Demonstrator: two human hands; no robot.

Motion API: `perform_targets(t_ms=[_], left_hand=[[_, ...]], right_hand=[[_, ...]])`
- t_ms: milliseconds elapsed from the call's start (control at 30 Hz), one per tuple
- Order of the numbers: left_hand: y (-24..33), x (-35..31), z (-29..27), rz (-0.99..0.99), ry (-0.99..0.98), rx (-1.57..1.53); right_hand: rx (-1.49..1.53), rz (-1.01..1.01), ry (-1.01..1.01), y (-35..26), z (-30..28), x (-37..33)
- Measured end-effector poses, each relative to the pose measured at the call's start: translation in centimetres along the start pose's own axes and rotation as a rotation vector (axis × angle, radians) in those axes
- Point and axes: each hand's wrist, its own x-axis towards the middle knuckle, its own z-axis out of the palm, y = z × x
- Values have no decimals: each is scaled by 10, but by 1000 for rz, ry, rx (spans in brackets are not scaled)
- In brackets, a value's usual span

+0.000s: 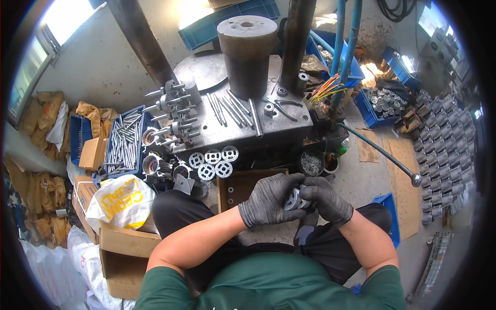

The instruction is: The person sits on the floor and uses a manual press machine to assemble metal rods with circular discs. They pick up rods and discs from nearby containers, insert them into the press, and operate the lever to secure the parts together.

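In dark grey knitted gloves, my left hand (271, 199) and my right hand (326, 199) meet in front of my body above my lap. Between them they grip a round silver metal end cover (295, 200), with fingers wrapped round it from both sides; its far part is hidden by the gloves. Several similar round end covers (223, 169) with cut-out openings lie by the front edge of the press table (217, 142). Beneath my left hand is a brown open box (227, 194) with small rings in it.
Metal shafts (227, 109), a bar (256, 118), pliers (285, 109) and bearings (269, 108) lie on the press table below the thick ram (247, 57). Shaft-mounted rotors (173, 111) crowd its left edge. A long lever (382, 152) juts out at right, near stacked metal housings (447, 155).
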Motion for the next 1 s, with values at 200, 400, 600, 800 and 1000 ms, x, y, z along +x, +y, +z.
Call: perform_targets(t_ms=[200,400,600,800,1000], left_hand=[[-14,-10,23,-166,83,-573],[-26,-2,25,-251,59,-1030],[-28,3,23,-556,272,-1774],[-143,4,82,-522,576,-1669],[-111,43,52,-807,992,-1609]], right_hand=[[320,-15,-15,14,3,6],[494,-49,-24,20,1,17],[951,-217,-319,25,-20,27],[837,-307,-270,-3,-27,22],[860,-222,-101,5,-18,19]])
